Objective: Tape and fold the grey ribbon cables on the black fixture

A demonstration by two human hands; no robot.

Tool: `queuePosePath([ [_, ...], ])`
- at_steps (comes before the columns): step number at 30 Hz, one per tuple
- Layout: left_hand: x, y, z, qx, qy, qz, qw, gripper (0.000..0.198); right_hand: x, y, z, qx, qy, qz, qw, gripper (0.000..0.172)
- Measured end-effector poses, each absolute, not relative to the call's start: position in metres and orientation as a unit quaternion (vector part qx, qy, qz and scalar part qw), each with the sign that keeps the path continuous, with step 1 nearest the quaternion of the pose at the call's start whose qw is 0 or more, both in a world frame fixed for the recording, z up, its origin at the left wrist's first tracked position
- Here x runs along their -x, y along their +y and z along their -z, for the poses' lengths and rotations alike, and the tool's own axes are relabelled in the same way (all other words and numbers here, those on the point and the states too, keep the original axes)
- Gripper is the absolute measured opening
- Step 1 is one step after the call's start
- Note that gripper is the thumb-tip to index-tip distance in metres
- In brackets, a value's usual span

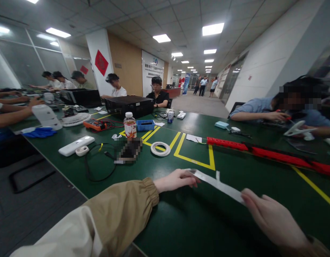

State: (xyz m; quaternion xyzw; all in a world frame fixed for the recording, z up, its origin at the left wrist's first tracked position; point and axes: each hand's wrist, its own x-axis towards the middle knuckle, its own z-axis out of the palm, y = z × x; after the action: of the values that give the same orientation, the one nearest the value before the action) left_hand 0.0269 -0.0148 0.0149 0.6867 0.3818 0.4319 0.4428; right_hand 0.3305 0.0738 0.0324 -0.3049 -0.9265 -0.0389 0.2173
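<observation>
A whitish strip of tape [221, 185] is stretched between my two hands above the green table. My left hand [177, 180] pinches its far left end between thumb and fingers. The nearer right end is gripped by my right hand [273, 216], which is slightly blurred. A short tab stands up from the middle of the strip. Beyond my left hand, a white roll of tape [160, 149] lies flat on the table, next to yellow marking lines [197, 162].
A red and black long bar [255, 151] crosses the table on the right. To the left are a dark phone-like object [129, 150], a cable, a white device [76, 145], a bottle [130, 125] and a blue tray [145, 124]. Other people sit around the table.
</observation>
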Motion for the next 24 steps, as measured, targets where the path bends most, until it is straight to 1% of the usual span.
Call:
queuePosePath([
  [3,-0.03,-0.013,-0.011,-0.648,0.39,-0.482,0.443,0.055,-0.311,0.065,-0.019,0.231,-0.958,0.023,0.169,0.042],
  [5,-0.031,-0.012,-0.009,-0.62,0.407,-0.501,0.446,0.06,-0.31,0.068,-0.014,0.221,-0.961,0.027,0.164,0.04],
  [7,-0.032,-0.011,-0.007,-0.594,0.425,-0.524,0.439,0.06,-0.314,0.072,-0.012,0.234,-0.949,0.072,0.2,0.036],
  [9,-0.031,-0.009,-0.006,-0.566,0.443,-0.553,0.422,0.059,-0.315,0.071,-0.013,0.243,-0.92,0.153,0.266,0.034],
  [11,-0.029,-0.005,-0.005,-0.539,0.454,-0.585,0.402,0.059,-0.31,0.063,-0.015,0.213,-0.898,0.205,0.326,0.031],
  [12,-0.028,-0.003,-0.005,-0.528,0.456,-0.6,0.393,0.059,-0.305,0.058,-0.015,0.182,-0.9,0.204,0.34,0.029],
  [14,-0.029,0.002,-0.004,-0.507,0.456,-0.626,0.377,0.059,-0.294,0.046,-0.014,0.131,-0.919,0.152,0.34,0.023],
  [15,-0.03,0.004,-0.004,-0.5,0.456,-0.635,0.372,0.059,-0.289,0.041,-0.013,0.127,-0.932,0.113,0.321,0.022],
  [18,-0.039,0.011,-0.006,-0.494,0.449,-0.646,0.37,0.056,-0.279,0.037,-0.011,0.216,-0.947,-0.015,0.238,0.027],
  [20,-0.045,0.013,-0.008,-0.495,0.444,-0.648,0.371,0.054,-0.278,0.043,-0.01,0.303,-0.923,-0.107,0.212,0.037],
  [21,-0.048,0.014,-0.01,-0.493,0.444,-0.65,0.371,0.054,-0.279,0.046,-0.009,0.346,-0.898,-0.16,0.219,0.043],
  [23,-0.051,0.014,-0.013,-0.485,0.446,-0.655,0.369,0.053,-0.282,0.051,-0.009,0.426,-0.818,-0.279,0.268,0.061],
  [24,-0.052,0.014,-0.014,-0.481,0.449,-0.656,0.369,0.052,-0.283,0.052,-0.01,0.456,-0.763,-0.341,0.306,0.07],
])
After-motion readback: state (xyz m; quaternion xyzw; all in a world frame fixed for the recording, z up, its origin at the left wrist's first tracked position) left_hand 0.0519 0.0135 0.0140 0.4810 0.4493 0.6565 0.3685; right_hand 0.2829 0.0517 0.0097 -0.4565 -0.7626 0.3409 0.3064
